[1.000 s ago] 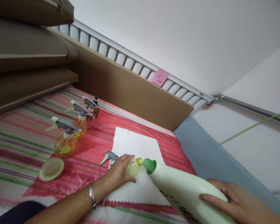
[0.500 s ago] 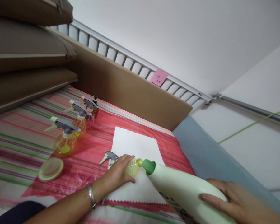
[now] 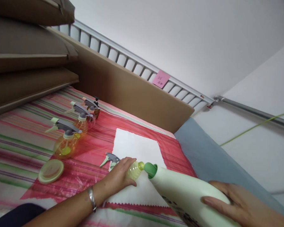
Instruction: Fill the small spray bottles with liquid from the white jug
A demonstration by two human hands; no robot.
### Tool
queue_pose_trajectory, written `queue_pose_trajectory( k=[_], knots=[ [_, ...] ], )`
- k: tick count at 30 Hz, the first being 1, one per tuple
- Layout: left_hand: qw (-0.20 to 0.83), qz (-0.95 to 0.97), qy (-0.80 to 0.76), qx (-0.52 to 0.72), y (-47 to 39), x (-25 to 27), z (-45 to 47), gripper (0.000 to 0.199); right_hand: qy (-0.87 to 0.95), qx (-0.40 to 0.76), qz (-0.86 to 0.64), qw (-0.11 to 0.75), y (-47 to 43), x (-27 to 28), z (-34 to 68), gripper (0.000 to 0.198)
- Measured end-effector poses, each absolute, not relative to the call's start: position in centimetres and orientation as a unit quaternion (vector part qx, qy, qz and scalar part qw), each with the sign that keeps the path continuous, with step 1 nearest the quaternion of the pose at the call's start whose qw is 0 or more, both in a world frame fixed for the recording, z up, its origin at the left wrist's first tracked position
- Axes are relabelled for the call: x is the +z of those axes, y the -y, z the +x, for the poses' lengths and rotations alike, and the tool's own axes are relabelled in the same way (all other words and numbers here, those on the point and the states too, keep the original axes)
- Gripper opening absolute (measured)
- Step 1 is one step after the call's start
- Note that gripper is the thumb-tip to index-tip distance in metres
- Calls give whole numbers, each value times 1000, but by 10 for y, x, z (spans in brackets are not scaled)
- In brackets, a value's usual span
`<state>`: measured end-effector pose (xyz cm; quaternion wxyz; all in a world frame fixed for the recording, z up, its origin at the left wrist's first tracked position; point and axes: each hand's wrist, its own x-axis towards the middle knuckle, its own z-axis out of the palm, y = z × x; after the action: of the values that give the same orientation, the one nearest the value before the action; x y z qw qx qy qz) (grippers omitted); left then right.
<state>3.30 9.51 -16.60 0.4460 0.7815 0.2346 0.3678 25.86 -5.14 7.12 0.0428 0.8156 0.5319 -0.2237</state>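
Note:
My left hand grips a small clear yellow-green bottle, its uncapped neck facing right. My right hand is wrapped around a large pale green detergent bottle, tilted with its green spout right at the small bottle's mouth. Whether liquid flows between them I cannot make out. Beneath both lies a white sheet with zigzag edges. A grey and green spray trigger head lies just behind my left hand, partly covered by it.
Several spray bottles stand in a row at the left. In front of them is a round pale green lid. Brown folded pads are stacked at upper left; a brown board rises along the back of the striped cloth.
Both hands and the two bottles keep almost the same position, spout at the small bottle's neck. Only a very slight shift of the view shows.

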Motion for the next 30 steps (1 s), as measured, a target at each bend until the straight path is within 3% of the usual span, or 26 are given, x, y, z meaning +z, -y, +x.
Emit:
queue_pose_trajectory(
  k=[9, 18, 25, 30],
  knots=[
    [439, 787, -231, 366, -95, -167, 32, 82, -552, -225, 802, 35, 53, 71, 265, 30],
    [431, 791, -231, 367, -94, -167, 32, 82, -549, -222, 803, 68, 52, 74, 262, 40],
    [425, 795, -235, 364, -93, -166, 32, 82, -558, -237, 793, 61, 50, 74, 266, 17],
    [427, 794, -231, 367, -94, -168, 32, 81, -554, -234, 796, 70, 51, 74, 267, 17]
  ],
)
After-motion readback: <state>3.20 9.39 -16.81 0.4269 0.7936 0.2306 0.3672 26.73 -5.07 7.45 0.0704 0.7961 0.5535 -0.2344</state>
